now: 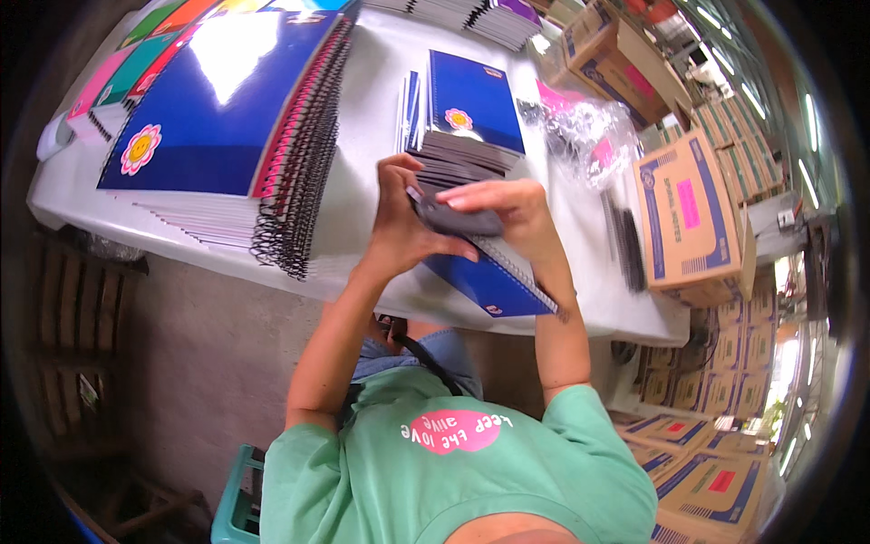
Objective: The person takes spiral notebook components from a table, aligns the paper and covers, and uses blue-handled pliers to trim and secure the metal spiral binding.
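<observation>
In front of me my left hand (399, 222) curls around a dark rounded object (460, 218), its thumb along the near side. From the other side my right hand (512, 204) presses against the same object, fingers laid over its top. What kind of object it is, I cannot make out. Under my hands a blue notebook (498, 288) lies slantwise at the table's near edge, with a row of holes or coil along its upper side. Just beyond stands a stack of blue notebooks (476, 104) with a flower picture on the cover.
A tall stack of large spiral notebooks (217, 145) rises on the left of the white table (362, 263). Black spiral coils (625, 240) lie at the right, near a clear plastic bag (589, 140). A cardboard box (693, 213) stands beyond them. A green stool (237, 499) is below.
</observation>
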Tool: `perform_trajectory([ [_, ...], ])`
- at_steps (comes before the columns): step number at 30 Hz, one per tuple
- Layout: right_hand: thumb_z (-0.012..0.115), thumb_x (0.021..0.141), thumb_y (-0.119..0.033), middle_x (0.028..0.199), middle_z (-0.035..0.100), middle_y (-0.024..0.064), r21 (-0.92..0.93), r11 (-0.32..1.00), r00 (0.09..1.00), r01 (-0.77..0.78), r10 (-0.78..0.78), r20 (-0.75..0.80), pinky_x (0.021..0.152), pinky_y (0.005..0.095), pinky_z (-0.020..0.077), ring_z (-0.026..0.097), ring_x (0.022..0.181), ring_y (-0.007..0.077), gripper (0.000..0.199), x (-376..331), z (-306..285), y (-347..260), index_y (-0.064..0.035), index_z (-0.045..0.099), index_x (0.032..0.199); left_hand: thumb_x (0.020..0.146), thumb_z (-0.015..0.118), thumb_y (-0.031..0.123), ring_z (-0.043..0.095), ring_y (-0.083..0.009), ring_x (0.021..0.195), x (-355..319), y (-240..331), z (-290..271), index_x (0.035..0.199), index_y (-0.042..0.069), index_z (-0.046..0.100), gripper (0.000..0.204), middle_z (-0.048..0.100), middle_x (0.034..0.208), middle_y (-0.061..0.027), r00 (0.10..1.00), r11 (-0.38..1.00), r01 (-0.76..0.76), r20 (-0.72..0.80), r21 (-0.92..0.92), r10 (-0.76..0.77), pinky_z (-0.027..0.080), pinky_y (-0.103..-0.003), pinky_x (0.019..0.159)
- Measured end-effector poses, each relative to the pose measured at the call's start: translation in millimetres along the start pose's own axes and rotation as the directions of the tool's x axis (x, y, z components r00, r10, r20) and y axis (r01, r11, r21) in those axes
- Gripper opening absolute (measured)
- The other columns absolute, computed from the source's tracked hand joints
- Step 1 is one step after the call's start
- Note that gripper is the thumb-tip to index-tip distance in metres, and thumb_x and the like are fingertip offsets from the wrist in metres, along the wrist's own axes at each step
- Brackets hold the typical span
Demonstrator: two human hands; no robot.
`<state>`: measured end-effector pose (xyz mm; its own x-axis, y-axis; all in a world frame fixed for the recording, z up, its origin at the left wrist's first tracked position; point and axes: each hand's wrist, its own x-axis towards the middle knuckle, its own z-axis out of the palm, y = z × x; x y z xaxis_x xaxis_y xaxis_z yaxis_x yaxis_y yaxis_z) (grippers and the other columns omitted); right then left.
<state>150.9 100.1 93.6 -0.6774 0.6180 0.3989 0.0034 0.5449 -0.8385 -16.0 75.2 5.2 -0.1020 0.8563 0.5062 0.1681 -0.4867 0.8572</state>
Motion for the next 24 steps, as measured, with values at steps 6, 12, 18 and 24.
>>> perform_trajectory([
  [6,0.054,0.069,0.014,0.1,0.069,0.011,-0.154,0.954,0.883,-0.255,0.165,-0.44,0.088,0.0295,0.0484,0.065,0.096,0.021,0.04,-40,-44,10,-0.0033,0.07,0.1,0.071,0.08,0.034,0.049,-0.0112,0.074,-3,11,-3,0.088,0.004,0.041,0.052,0.048,0.089,-0.0054,0.98,0.881,0.187,0.025,-0.434,-0.195,0.045,-0.024,0.062],
  [12,0.06,0.081,-0.01,0.118,0.058,0.0177,-0.589,0.322,0.648,-0.741,0.113,-0.753,0.093,0.0379,0.0426,0.056,0.109,0.0323,0.037,-184,-97,86,-0.0122,0.061,0.118,0.08,0.074,0.025,0.05,-0.0039,0.057,-13,22,-10,0.077,0.002,0.063,0.026,0.058,0.061,0.0034,0.943,0.908,0.305,-0.044,-0.288,-0.331,0.04,-0.018,0.054],
  [18,0.054,0.09,-0.031,0.138,0.041,0.016,-0.651,0.03,0.63,-0.758,0.293,-0.719,0.101,0.0492,0.0298,0.037,0.127,0.0352,0.048,-196,10,34,-0.0179,0.045,0.135,0.079,0.072,0.007,0.056,-0.01,0.068,-33,37,9,0.098,0.003,0.067,0.02,0.066,0.078,-0.0046,0.966,0.953,0.073,-0.216,-0.293,-0.14,0.046,-0.023,0.064],
  [24,0.048,0.095,-0.032,0.114,0.05,0.0124,-0.534,0.383,0.623,-0.754,0.159,-0.766,0.096,0.0443,0.0333,0.045,0.104,0.0305,0.042,-209,22,42,-0.0184,0.048,0.135,0.078,0.07,0.0,0.06,-0.0158,0.081,-31,52,7,0.101,0.0,0.067,0.024,0.069,0.089,-0.0079,0.965,0.982,-0.177,-0.182,0.069,0.187,0.047,-0.025,0.073],
])
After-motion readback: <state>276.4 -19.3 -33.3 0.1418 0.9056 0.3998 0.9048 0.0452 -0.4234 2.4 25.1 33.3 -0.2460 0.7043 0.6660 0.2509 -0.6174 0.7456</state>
